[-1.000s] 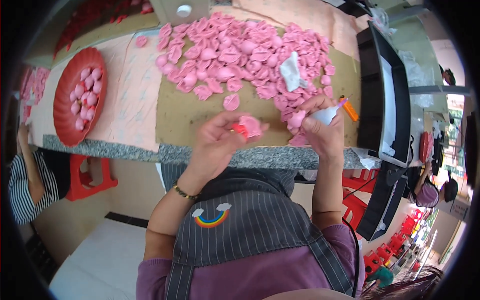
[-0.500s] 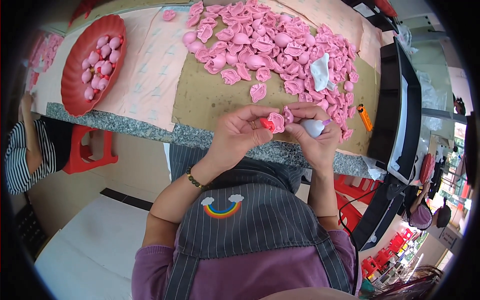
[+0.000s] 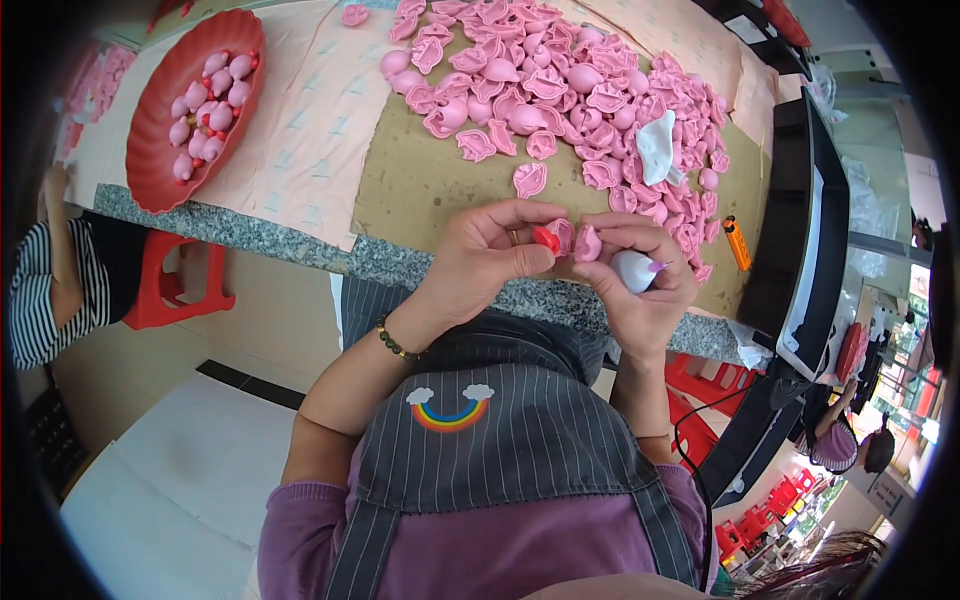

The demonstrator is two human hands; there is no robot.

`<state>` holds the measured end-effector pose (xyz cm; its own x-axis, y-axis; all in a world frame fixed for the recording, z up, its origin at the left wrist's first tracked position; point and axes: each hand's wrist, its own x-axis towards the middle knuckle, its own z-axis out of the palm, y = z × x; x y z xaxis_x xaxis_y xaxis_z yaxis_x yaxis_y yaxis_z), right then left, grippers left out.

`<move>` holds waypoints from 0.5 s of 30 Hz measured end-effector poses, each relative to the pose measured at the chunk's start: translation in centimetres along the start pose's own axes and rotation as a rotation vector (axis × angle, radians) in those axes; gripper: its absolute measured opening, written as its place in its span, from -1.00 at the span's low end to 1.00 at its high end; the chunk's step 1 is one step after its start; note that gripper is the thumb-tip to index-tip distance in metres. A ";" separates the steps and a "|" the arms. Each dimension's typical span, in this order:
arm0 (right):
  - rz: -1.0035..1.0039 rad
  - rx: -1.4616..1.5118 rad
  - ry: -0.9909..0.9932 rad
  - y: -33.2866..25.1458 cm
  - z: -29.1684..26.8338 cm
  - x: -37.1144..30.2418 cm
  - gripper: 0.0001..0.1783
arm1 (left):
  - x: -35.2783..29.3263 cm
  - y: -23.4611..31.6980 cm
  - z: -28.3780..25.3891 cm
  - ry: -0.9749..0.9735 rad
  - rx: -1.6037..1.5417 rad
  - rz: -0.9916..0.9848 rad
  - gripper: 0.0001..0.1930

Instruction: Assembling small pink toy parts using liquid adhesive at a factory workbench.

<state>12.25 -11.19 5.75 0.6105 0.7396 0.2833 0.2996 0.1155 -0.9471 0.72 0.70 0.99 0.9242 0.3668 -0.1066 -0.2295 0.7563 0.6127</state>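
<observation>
From up here I see a stone-edged table [image 3: 250,235] running across the top of the view, with a brown sheet of cardboard [image 3: 430,185] laid on it and a big heap of pink shell-shaped pieces [image 3: 570,90] spread over the far part of that sheet. A white scrap [image 3: 657,145] lies among the heap on its right side. To the left sits a red tray [image 3: 150,150] holding a cluster of finished pink figures [image 3: 205,105] with red tips. To the right, a black monitor [image 3: 800,220] stands at the table's edge, and an orange lighter [image 3: 736,242] lies on the cardboard just beside it, its long axis running from upper left to lower right. Below the table, a red stool [image 3: 165,295] shows at the left, near another person's striped sleeve [image 3: 35,290]. My two hands meet just over the near edge of the table. My left hand [image 3: 480,260] is curled closed, thumb and fingertips pinching a small red piece [image 3: 546,239] against a pink shell piece [image 3: 563,235]. My right hand [image 3: 640,275] is also closed: its thumb and forefinger pinch a second pink piece [image 3: 588,243], touching the first, while the remaining fingers wrap a small white bottle [image 3: 634,270]. The bottle lies roughly level, its long axis running left to right, with its thin tip pointing right, away from the pink pieces. A single pink piece [image 3: 529,179] lies alone on the cardboard just beyond my hands.
</observation>
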 end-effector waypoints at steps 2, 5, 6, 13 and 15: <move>-0.049 -0.048 -0.050 -0.2 0.5 0.0 -0.67 | 0.0 0.1 0.1 -0.008 0.000 -0.013 -0.65; -0.041 -0.111 -0.047 -0.5 0.8 -0.2 -0.67 | 0.1 0.0 0.0 -0.018 0.013 -0.023 -0.66; -0.041 -0.111 -0.049 -0.6 0.9 -0.3 -0.67 | 0.0 0.0 -0.1 -0.022 0.026 -0.022 -0.66; -0.168 -0.330 -0.034 -0.7 0.7 -0.4 -0.71 | -0.1 -0.2 -0.1 -0.030 0.011 -0.001 -0.67; -0.186 -0.384 -0.040 -0.8 0.7 -0.4 -0.72 | -0.1 -0.1 -0.3 -0.047 0.020 -0.021 -0.63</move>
<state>11.20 -11.10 6.27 0.4940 0.7552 0.4309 0.6579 -0.0005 -0.7531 0.60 0.72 0.72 0.9422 0.3245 -0.0831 -0.2039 0.7525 0.6262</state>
